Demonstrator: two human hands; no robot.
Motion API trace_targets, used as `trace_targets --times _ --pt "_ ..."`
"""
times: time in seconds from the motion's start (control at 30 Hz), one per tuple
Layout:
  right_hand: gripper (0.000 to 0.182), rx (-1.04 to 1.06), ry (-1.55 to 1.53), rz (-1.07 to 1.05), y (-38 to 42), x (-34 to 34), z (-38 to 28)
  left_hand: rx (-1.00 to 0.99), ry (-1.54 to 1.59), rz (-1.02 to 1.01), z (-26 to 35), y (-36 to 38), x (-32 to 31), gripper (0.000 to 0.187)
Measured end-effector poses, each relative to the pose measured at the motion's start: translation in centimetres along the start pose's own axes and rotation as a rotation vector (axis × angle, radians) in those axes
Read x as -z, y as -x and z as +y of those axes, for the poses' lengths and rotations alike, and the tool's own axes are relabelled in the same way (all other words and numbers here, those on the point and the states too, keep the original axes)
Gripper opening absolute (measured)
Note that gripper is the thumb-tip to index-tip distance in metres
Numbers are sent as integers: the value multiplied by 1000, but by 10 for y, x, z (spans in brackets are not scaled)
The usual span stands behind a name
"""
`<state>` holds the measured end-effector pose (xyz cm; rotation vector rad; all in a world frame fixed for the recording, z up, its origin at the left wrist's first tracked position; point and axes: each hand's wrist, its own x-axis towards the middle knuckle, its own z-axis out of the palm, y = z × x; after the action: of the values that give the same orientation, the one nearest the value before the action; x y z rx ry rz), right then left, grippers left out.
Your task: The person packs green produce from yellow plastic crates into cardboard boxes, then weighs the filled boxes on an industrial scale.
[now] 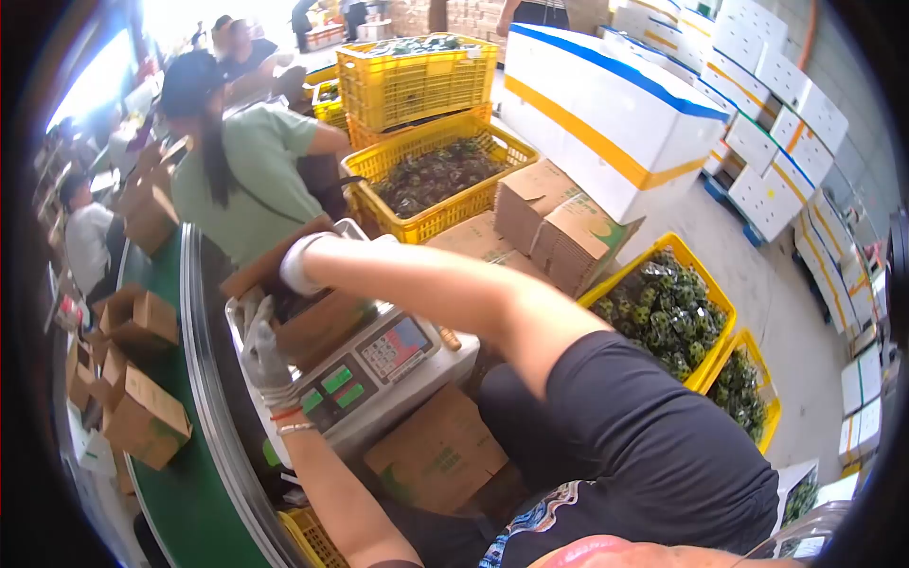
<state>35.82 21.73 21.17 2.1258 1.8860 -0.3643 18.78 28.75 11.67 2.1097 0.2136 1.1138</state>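
An open cardboard box (327,331) rests on a digital scale (379,364) with a keypad and green displays. Dark contents show partly inside the box. My left hand (265,355), in a grey-white glove with bracelets at the wrist, grips the end of the box nearest the conveyor. Over the far side of the box reaches my right hand (301,265), gloved too. Its fingers are hidden behind the glove cuff and the box flap, so what they hold does not show.
Left of the scale runs a green conveyor belt (194,492) with open cardboard boxes (142,412). A co-worker (251,170) stands beyond. Yellow crates (436,185) of dark packets, flattened cartons (563,227) and a white foam box (606,114) stand right. Another crate (663,308) holds green packets.
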Motion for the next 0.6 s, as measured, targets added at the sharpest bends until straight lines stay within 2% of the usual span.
trace_targets --times 0.03,0.07,0.1,0.13,0.2,0.23,0.33,0.43,0.47,0.57,0.6 --pt "32 28 -18 49 14 5 2 43 31 21 -3 0 -1 47" --pt "31 -38 -152 151 71 27 -13 85 60 43 -4 1 -3 49" --pt "32 73 -328 556 81 5 2 271 419 143 -1 0 -10 48" --pt "31 213 -361 847 99 -4 9 290 412 123 7 0 -9 47" --pt "45 161 -367 1183 121 -31 24 346 404 132 18 0 -8 46" --pt "61 193 -320 1223 115 -51 41 383 407 154 21 -1 -10 45" --pt "78 347 -570 1102 88 -82 43 427 425 181 20 -1 -12 44" --pt "78 196 -551 843 68 -93 41 389 401 203 17 -1 -15 44" --pt "78 289 -501 876 64 -84 45 359 361 219 16 0 -17 43" --pt "80 274 -535 862 79 -80 42 216 128 270 9 4 -18 43" --pt "89 402 -505 1066 82 -87 44 139 75 299 4 6 -17 40"
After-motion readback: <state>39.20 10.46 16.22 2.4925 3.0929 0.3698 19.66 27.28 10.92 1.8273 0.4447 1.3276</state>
